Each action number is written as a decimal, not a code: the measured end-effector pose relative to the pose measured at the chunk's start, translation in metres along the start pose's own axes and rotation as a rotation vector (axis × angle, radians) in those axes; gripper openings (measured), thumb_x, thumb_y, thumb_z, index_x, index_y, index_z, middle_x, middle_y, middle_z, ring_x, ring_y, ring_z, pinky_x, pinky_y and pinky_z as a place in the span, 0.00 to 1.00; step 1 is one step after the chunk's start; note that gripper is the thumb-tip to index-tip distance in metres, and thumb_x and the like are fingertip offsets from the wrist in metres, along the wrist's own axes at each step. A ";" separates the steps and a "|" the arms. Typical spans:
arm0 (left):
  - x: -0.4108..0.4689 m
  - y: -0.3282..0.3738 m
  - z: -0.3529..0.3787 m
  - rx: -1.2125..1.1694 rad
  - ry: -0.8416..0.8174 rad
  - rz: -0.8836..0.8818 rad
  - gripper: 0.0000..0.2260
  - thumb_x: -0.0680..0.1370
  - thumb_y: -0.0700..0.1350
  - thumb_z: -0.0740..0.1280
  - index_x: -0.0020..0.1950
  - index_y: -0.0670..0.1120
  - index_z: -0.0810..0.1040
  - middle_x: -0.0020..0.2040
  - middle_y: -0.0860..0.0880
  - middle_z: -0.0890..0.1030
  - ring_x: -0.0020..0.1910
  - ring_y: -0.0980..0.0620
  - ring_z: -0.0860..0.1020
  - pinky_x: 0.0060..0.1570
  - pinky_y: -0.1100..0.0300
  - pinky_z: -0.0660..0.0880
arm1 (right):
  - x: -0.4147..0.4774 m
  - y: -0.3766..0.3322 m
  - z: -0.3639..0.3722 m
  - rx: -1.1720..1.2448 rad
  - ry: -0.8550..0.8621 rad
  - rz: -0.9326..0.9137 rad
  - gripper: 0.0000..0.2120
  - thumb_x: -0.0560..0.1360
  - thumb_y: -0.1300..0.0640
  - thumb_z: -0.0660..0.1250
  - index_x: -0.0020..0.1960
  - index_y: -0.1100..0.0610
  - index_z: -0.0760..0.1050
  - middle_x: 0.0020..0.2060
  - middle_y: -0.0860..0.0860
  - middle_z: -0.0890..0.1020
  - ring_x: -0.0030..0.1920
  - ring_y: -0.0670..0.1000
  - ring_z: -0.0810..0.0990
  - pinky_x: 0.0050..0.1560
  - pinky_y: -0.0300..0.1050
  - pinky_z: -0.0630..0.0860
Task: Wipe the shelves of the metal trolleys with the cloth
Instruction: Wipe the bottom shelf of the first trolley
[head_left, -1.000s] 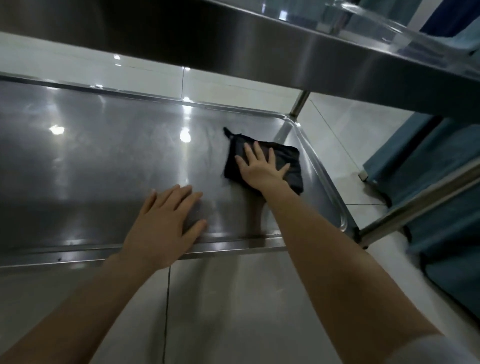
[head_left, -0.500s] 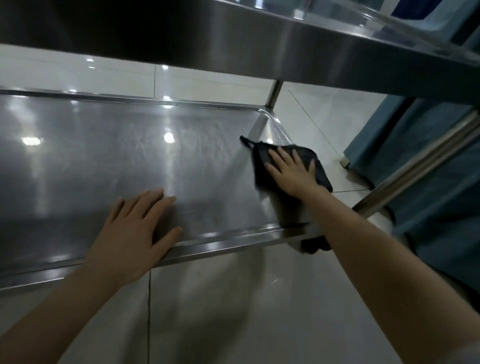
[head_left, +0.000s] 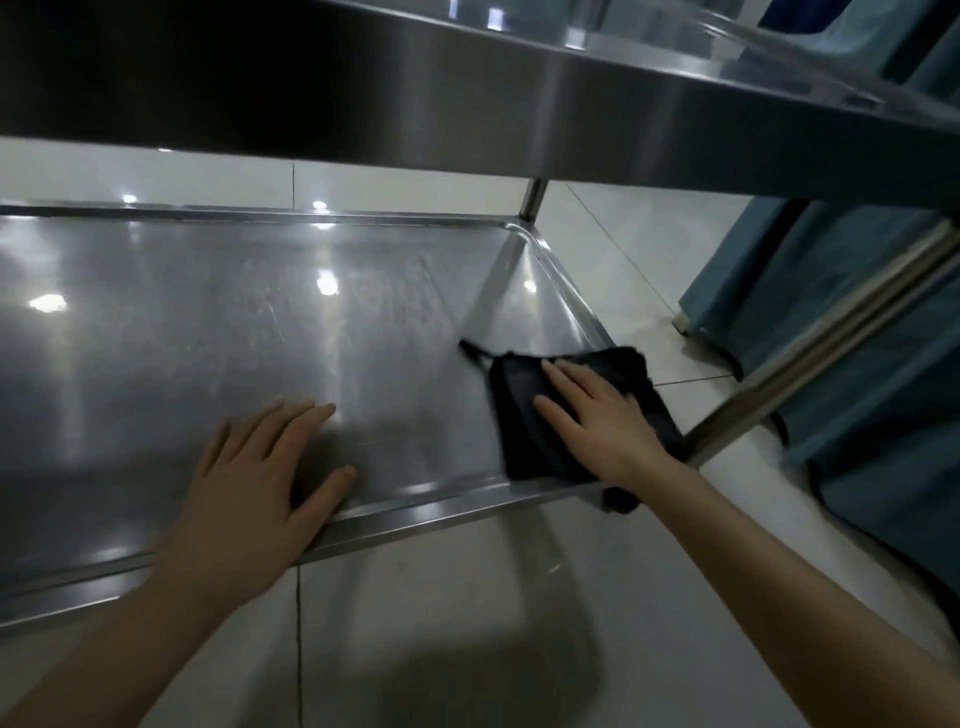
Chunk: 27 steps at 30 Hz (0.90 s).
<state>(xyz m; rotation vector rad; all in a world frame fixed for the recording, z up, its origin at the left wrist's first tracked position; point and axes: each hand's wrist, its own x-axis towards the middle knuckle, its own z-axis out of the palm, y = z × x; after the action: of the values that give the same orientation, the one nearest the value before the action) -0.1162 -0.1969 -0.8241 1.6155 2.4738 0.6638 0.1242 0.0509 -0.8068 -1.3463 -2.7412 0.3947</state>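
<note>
1. Fingers (head_left: 557, 410) of the right hand (head_left: 602, 421) lie straight and a little apart. They press flat on the black cloth (head_left: 519, 447) and grip nothing.
2. That cloth lies in the near right corner of the trolley's lower shelf (head_left: 249, 322). Its right edge rides over the side rim, and a dark corner hangs below the front rim (head_left: 441, 512).
3. A second ago the same flat hand held the cloth deeper in on the right side of the shelf. Half a second ago it was further forward, and now it is at the front edge — one stroke drawn back towards the person along the right side.
4. The left hand (head_left: 260, 478) has kept its place, with the palm over the front rim and the fingers spread and straight on the steel. It holds nothing and probably steadies the trolley against the pull.
5. For the task, the right-hand strip of this shelf looks covered. The middle and left show faint streaks under the lamp glare, and I cannot tell whether they have been wiped. A fresh pass further left seems the natural next move.
6. Further out, the upper shelf (head_left: 467, 93) overhangs the work, and little beyond its edge is seen, so its state is unknown. A corner post (head_left: 532, 200) rises at the far right, with pale floor tiles (head_left: 441, 623) below and blue fabric (head_left: 857, 364) beyond — none of it touched.
</note>
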 end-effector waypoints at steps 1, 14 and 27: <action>-0.001 0.002 -0.001 -0.015 0.043 -0.026 0.31 0.74 0.66 0.50 0.72 0.52 0.68 0.70 0.49 0.72 0.75 0.48 0.62 0.75 0.44 0.50 | 0.020 -0.007 0.003 -0.055 0.017 0.059 0.30 0.78 0.32 0.45 0.78 0.40 0.49 0.78 0.40 0.51 0.78 0.48 0.47 0.75 0.65 0.44; 0.002 -0.011 -0.003 -0.328 0.356 -0.257 0.16 0.80 0.43 0.64 0.68 0.44 0.71 0.68 0.37 0.71 0.73 0.41 0.62 0.68 0.45 0.63 | 0.099 -0.208 0.066 -0.074 -0.144 -0.455 0.32 0.75 0.28 0.44 0.77 0.36 0.48 0.78 0.37 0.48 0.78 0.46 0.41 0.70 0.69 0.32; -0.006 -0.004 0.000 -0.231 0.405 -0.192 0.15 0.77 0.42 0.66 0.64 0.42 0.73 0.62 0.41 0.77 0.65 0.40 0.70 0.64 0.45 0.66 | -0.019 -0.036 0.022 -0.122 -0.056 0.122 0.40 0.68 0.24 0.34 0.77 0.37 0.38 0.76 0.34 0.39 0.78 0.47 0.39 0.75 0.63 0.40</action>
<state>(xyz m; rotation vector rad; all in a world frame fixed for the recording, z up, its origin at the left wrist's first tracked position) -0.1169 -0.2034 -0.8267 1.2406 2.6423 1.3001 0.1051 0.0103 -0.8182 -1.5603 -2.7783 0.2794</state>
